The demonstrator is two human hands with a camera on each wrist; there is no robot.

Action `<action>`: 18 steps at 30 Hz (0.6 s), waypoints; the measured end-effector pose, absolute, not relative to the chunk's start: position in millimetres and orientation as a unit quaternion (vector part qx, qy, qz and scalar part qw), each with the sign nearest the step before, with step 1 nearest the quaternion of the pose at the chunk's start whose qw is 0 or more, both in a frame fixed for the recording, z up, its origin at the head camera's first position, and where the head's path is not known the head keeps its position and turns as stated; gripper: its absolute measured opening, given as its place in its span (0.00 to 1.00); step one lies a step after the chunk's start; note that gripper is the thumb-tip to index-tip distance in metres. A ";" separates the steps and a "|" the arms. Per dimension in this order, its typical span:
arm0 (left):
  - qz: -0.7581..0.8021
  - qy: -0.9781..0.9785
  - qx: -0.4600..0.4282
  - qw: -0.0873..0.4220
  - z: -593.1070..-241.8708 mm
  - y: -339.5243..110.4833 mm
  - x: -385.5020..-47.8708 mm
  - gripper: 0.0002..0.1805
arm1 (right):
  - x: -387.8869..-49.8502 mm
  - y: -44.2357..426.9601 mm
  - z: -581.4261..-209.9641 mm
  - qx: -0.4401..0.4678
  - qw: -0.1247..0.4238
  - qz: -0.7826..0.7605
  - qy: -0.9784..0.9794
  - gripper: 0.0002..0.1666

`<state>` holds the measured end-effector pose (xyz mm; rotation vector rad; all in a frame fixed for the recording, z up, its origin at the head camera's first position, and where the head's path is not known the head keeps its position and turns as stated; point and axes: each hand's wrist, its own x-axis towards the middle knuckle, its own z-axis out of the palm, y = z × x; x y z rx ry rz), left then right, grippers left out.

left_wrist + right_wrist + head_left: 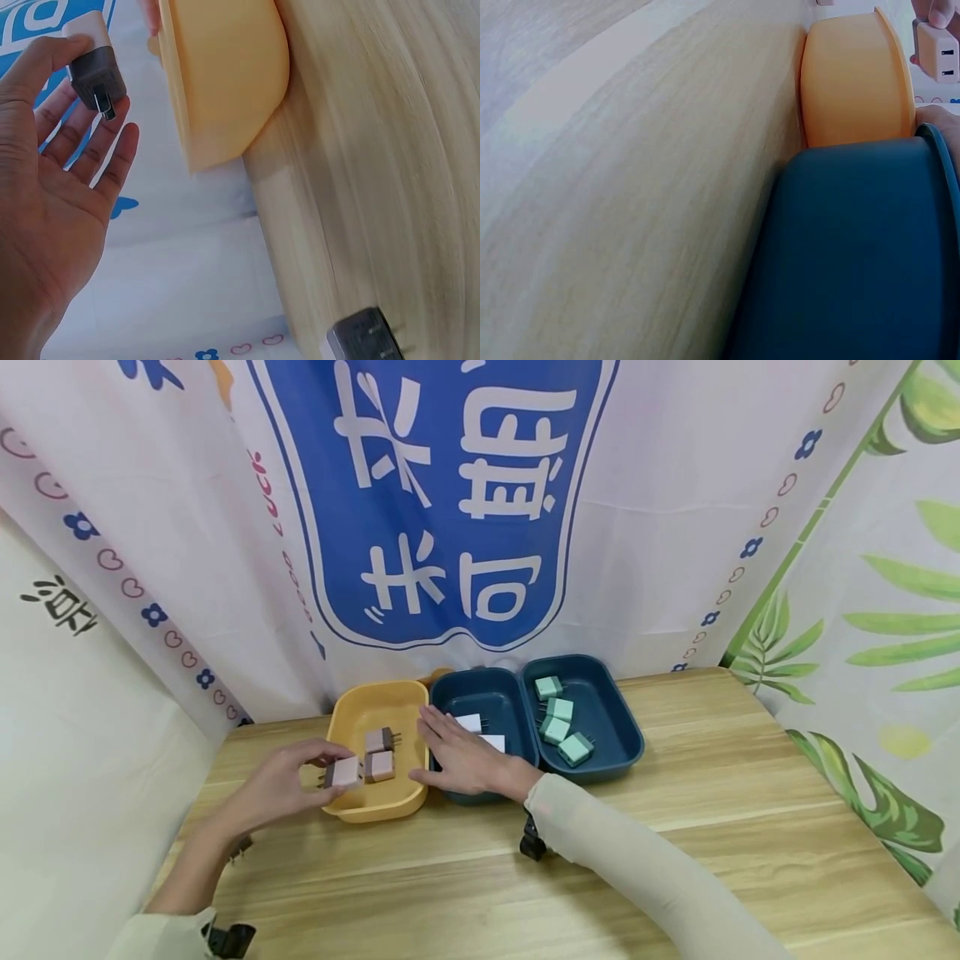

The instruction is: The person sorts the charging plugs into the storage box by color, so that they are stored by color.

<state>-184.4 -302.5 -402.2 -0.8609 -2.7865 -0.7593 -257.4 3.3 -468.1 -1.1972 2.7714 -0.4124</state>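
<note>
My left hand (288, 783) pinches a pink-and-grey charger plug (346, 772) over the left side of the yellow bin (373, 815). In the left wrist view, prongs stick out of the grey end of this charger plug (97, 64); the right wrist view shows two slots in its pink face. Two similar charger plugs (380, 766) lie inside the yellow bin. My right hand (468, 756), fingers extended, lies across the adjoining rims of the yellow bin and the middle dark-blue bin (480, 681). White charger plugs (492, 742) in that bin are partly covered by it.
A second dark-blue bin (626, 735) on the right contains several mint-green charger plugs (576, 748). Another dark-ended charger plug (364, 335) is on the wooden table (450, 885) near my left wrist. A printed curtain (645, 527) hangs behind the bins.
</note>
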 end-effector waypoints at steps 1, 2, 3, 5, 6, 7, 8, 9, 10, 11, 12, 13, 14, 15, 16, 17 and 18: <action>-0.253 -0.923 -0.284 0.058 -403.0 -301.2 -185.9 0.24 | -257.4 3.3 -468.2 -0.394 0.046 -0.135 0.908 0.56; -0.256 -0.923 -0.282 0.052 -404.0 -300.2 -187.4 0.24 | -257.5 3.2 -468.4 -0.395 0.044 -0.135 0.908 0.56; -0.258 -0.923 -0.281 0.046 -404.8 -299.0 -188.7 0.24 | -257.6 3.2 -468.5 -0.397 0.043 -0.135 0.907 0.57; -0.259 -0.924 -0.280 0.038 -406.3 -296.6 -191.4 0.24 | -257.6 3.3 -468.5 -0.397 0.042 -0.135 0.907 0.57; -0.260 -0.924 -0.280 0.034 -406.9 -295.2 -192.7 0.24 | -257.7 3.3 -468.6 -0.397 0.042 -0.134 0.907 0.57; -0.260 -0.924 -0.279 0.030 -407.4 -293.9 -194.0 0.25 | -258.0 3.1 -468.8 -0.395 0.043 -0.134 0.908 0.57; -0.261 -0.924 -0.278 0.026 -407.8 -292.6 -195.0 0.25 | -258.2 3.0 -468.7 -0.394 0.043 -0.133 0.908 0.57; -0.259 -0.925 -0.277 0.022 -408.3 -291.5 -196.0 0.25 | -258.2 2.9 -468.6 -0.394 0.043 -0.134 0.908 0.57; -0.258 -0.925 -0.277 0.020 -408.6 -290.3 -196.9 0.25 | -258.2 2.8 -468.5 -0.393 0.043 -0.135 0.908 0.56; -0.257 -0.925 -0.278 0.017 -409.0 -289.2 -197.9 0.25 | -258.1 2.9 -468.4 -0.394 0.043 -0.135 0.908 0.56; -0.256 -0.925 -0.280 0.015 -409.2 -288.1 -198.8 0.25 | -258.1 2.7 -468.2 -0.393 0.044 -0.135 0.908 0.56; -0.254 -0.925 -0.282 0.013 -409.4 -287.4 -199.7 0.25 | -258.0 2.7 -467.9 -0.393 0.045 -0.136 0.908 0.56; -0.254 -0.924 -0.285 0.012 -409.5 -286.6 -200.5 0.25 | -257.6 2.8 -467.5 -0.394 0.046 -0.136 0.908 0.56; -0.254 -0.923 -0.288 0.009 -409.8 -286.1 -201.4 0.25 | -257.4 2.9 -467.3 -0.394 0.046 -0.137 0.908 0.56; -0.252 -0.923 -0.291 0.008 -410.1 -285.3 -202.1 0.25 | -257.3 3.0 -467.1 -0.394 0.047 -0.137 0.908 0.56; -0.252 -0.923 -0.292 0.005 -410.6 -285.0 -202.9 0.25 | -257.2 3.1 -466.7 -0.394 0.048 -0.137 0.908 0.56; -0.249 -0.924 -0.292 0.004 -411.2 -284.6 -203.6 0.25 | -257.1 3.1 -466.4 -0.393 0.050 -0.137 0.908 0.56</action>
